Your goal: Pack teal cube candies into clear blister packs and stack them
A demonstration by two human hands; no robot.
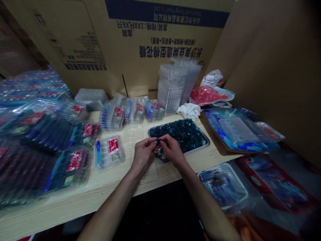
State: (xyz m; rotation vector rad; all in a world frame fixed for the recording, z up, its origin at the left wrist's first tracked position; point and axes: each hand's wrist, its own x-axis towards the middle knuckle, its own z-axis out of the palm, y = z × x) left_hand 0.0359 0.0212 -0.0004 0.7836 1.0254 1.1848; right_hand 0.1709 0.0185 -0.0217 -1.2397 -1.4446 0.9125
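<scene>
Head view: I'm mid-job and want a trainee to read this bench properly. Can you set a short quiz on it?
1. True or false: the large printing on the cardboard is upside down.
2. Relative to the tray of dark pieces, the white cloth lies:
a) inside it
b) beyond its far edge
c) before its near edge
3. Which is nearer the clear case, the left hand or right hand?
Key: 1 true; 2 b; 3 left hand.
</scene>
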